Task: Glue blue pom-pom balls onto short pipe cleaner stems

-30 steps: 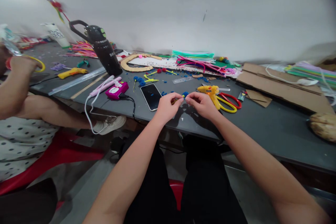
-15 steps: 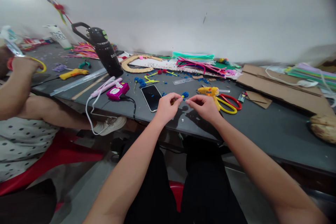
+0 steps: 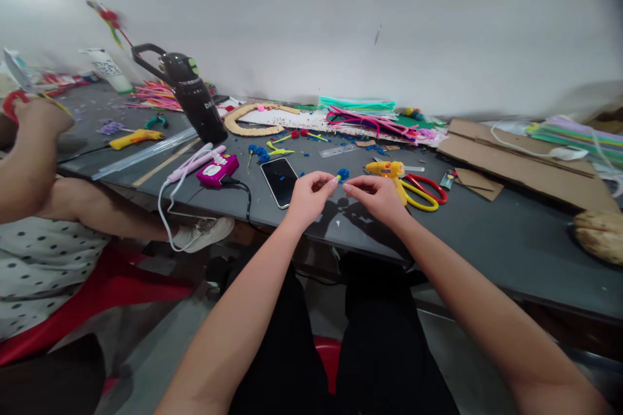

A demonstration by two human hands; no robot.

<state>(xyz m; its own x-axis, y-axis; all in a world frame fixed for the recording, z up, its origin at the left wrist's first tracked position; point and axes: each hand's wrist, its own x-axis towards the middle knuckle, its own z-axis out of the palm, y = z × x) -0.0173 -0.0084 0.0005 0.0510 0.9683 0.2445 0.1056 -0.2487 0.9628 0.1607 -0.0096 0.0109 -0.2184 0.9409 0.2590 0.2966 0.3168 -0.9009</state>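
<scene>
Between the thumb and fingers of my left hand [image 3: 314, 198] is a small blue pipe-cleaner flower [image 3: 343, 174] with a yellow-green base, held up just above the table. My right hand [image 3: 374, 194] is close beside it, thumb and forefinger pinched together. Whatever those right fingertips hold is too small to make out. A phone [image 3: 281, 183] lies flat left of my left hand. Beyond my right hand are a yellow glue gun [image 3: 386, 168] and scissors with red and yellow handles [image 3: 423, 196].
A black bottle [image 3: 197, 100] and a magenta box with a cable [image 3: 217, 170] are at left. Blue fluffy bits [image 3: 259, 153] lie behind the phone. Pink pipe cleaners [image 3: 360, 122] and cardboard [image 3: 520, 155] are farther back. A co-worker's hand [image 3: 41, 120] holds red-and-yellow-handled scissors at far left.
My hands stay almost in place, and the blue flower has turned slightly at the fingertips. The co-worker's hand with the scissors has shifted left.
</scene>
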